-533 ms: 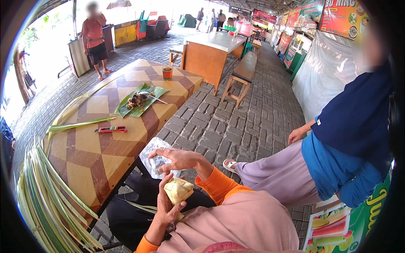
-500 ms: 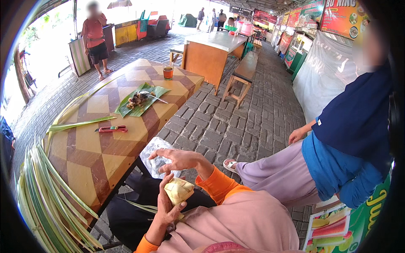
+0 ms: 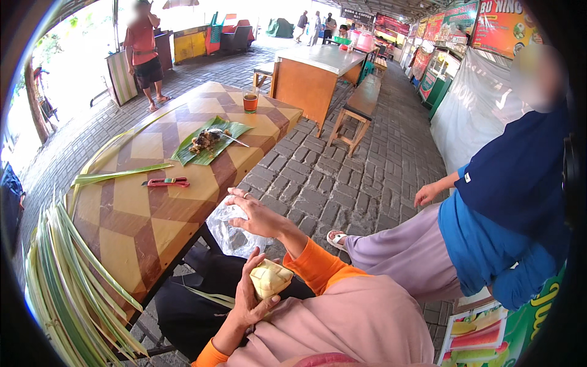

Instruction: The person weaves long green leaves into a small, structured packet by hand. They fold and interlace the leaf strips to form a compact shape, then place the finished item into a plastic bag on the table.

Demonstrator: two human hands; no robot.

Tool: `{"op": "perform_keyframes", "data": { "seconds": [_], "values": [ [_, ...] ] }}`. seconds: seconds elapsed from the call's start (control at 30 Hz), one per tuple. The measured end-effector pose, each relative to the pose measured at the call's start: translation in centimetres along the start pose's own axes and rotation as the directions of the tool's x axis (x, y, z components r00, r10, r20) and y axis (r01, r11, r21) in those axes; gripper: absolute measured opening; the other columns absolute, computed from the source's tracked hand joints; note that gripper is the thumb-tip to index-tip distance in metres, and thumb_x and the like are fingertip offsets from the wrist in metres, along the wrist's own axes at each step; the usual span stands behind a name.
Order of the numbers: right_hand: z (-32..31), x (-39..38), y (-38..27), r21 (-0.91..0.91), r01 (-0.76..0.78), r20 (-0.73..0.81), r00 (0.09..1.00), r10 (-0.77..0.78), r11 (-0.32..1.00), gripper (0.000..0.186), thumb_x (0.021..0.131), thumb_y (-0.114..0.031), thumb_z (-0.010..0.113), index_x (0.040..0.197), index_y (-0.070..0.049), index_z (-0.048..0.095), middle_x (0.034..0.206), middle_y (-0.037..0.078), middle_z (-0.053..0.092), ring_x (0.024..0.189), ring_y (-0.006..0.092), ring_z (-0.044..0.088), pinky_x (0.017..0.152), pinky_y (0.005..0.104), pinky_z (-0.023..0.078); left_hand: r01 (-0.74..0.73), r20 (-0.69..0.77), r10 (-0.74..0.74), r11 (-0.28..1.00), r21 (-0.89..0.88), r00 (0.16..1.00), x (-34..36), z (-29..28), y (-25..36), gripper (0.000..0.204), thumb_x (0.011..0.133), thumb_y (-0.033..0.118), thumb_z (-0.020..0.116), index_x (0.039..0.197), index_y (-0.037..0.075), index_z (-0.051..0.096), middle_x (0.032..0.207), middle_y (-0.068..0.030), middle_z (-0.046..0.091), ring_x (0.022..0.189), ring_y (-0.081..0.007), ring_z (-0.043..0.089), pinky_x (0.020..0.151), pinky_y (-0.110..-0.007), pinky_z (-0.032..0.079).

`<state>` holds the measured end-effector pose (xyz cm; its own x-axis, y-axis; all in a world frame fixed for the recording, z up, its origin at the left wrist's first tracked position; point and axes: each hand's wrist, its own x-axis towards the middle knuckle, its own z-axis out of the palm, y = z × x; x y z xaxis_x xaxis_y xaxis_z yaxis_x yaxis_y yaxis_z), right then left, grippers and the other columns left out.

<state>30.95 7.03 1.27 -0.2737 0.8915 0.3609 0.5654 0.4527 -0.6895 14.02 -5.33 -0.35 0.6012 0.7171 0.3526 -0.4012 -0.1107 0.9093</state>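
While the left hand (image 3: 246,298) clasps a palm-leaf pouch (image 3: 270,279), seemingly fully woven, the right hand (image 3: 263,219) hovers spread, loose palm strips (image 3: 63,284) unwoven.

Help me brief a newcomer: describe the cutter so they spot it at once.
Find the patterned table. On it, nearer the camera than the food-topped leaf, lies the cutter. It is slim and red; the leaf and nearby strip are green.

lettering marks a dark sign (image 3: 358,16) at one o'clock, red banner (image 3: 498,35) and white sheet (image 3: 474,101) at two, green banner (image 3: 518,330) at four.
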Motion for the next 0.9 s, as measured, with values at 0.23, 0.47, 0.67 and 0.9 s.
{"op": "perform_keyframes", "data": {
  "seconds": [0.23,0.47,0.67,0.9],
  "values": [
    [3.0,4.6,0.3,-0.099,0.132,-0.08,0.987,-0.14,0.986,0.067,0.079,-0.015,0.068,0.136,-0.007,0.032,0.141,0.024,0.03,0.134,0.0372,0.027,0.108,0.0442,0.026,-0.071,0.068,0.067,0.996,0.057,0.995,-0.1,-0.8,-1.1,0.09,0.071,0.022,0.073,0.14,0.002,0.019,0.146,-0.0193,0.015,0.125,-0.0273,0.04,0.103,-0.04,0.034],
    [5.5,4.8,2.3,-0.322,0.073,-0.055,0.994,-0.095,0.944,0.078,0.071,-0.017,0.072,0.137,-0.012,0.031,0.139,0.016,0.037,0.136,0.0349,0.024,0.108,0.0486,0.023,-0.078,0.047,0.076,0.996,0.043,0.996,-0.2,-1.0,-0.8,0.089,0.071,0.021,0.072,0.14,0.001,0.019,0.146,-0.0181,0.015,0.126,-0.0279,0.037,0.102,-0.042,0.035],
    [4.7,5.1,2.5,-0.187,0.041,-0.014,0.999,-0.045,0.981,0.079,0.074,-0.018,0.071,0.139,-0.012,0.028,0.142,0.015,0.033,0.134,0.0346,0.027,0.107,0.0477,0.025,-0.065,0.015,0.064,0.996,0.055,0.998,-0.2,-0.5,-0.3,0.084,0.073,0.027,0.072,0.138,0.001,0.024,0.14,-0.0245,0.028,0.126,-0.0307,0.04,0.106,-0.042,0.025],
    [-1.5,8.4,1.7,0.146,0.091,-0.378,0.925,-0.029,0.985,0.086,0.078,-0.021,0.068,0.145,-0.016,0.015,0.147,0.018,0.022,0.13,0.036,0.033,0.106,0.0537,0.021,-0.093,-0.046,0.093,0.996,0.004,0.995,-0.3,-0.2,0.1,0.081,0.075,0.028,0.071,0.137,0.002,0.027,0.138,-0.0276,0.032,0.123,-0.0317,0.045,0.106,-0.041,0.027]
  ]
}}
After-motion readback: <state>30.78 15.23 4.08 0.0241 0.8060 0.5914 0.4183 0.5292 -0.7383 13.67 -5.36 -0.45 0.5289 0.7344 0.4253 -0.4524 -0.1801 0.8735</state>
